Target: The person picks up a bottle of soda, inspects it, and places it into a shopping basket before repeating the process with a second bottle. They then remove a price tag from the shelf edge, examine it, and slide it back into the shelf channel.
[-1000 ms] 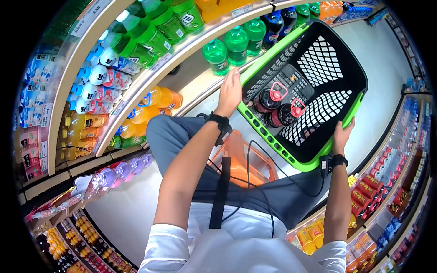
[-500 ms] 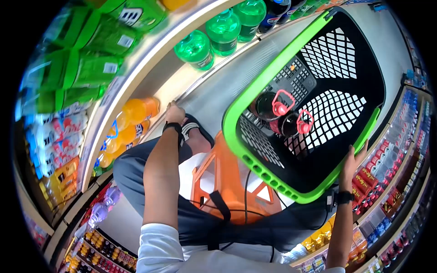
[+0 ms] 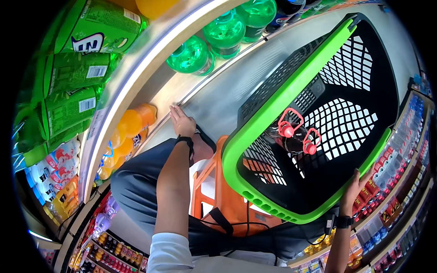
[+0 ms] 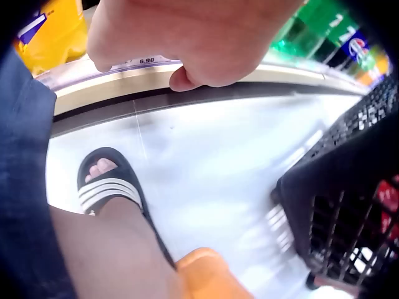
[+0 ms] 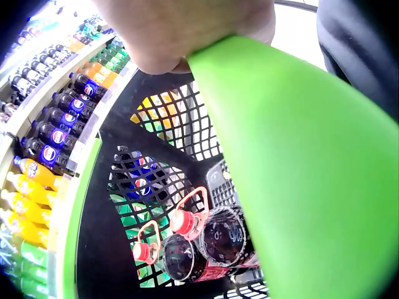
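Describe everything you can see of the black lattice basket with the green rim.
The deep black basket looks like hard plastic, with rounded corners, lattice panels in its walls and a smooth, bright green rim pierced by a row of holes at the near end. It is tilted, its opening towards the person, beside the orange stool. The person's right hand grips the rim. Inside are two dark, clear-walled bottles with red caps and loop handles. What supports its base is unclear.

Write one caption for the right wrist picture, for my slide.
The right hand grips the green rim of a black basket with two red-capped bottles inside.
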{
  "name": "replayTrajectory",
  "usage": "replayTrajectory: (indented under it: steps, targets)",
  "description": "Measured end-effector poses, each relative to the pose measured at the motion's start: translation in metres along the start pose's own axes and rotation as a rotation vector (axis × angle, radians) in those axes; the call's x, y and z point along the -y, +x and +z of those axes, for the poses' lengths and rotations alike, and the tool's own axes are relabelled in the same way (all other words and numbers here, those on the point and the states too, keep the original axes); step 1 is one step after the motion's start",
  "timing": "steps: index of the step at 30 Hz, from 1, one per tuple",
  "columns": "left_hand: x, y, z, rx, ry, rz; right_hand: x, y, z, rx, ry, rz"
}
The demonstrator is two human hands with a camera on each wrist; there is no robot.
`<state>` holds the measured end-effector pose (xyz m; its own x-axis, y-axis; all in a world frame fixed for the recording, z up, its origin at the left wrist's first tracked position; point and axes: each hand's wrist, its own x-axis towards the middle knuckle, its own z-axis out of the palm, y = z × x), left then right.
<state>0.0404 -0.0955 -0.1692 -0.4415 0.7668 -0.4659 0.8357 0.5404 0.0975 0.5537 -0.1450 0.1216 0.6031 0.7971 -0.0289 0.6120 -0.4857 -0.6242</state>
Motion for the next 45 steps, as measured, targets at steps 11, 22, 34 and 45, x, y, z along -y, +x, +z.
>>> replayTrajectory:
  steps: [11,22,34,45]
  targets:
    - [0.001,-0.016,-0.012,-0.046,0.209,0.124,-0.003,0.002,-0.002,0.016,-0.020,-0.007]
    - [0.011,-0.014,-0.020,-0.095,0.103,0.128,0.004,-0.001,0.000,0.017,-0.015,0.010]
    - [0.018,-0.005,-0.007,-0.298,-0.008,0.092,0.002,-0.001,0.000,-0.001,-0.033,0.012]
    - [0.032,0.026,0.013,-0.306,-0.347,-0.014,0.003,0.000,0.001,-0.024,-0.048,0.011]
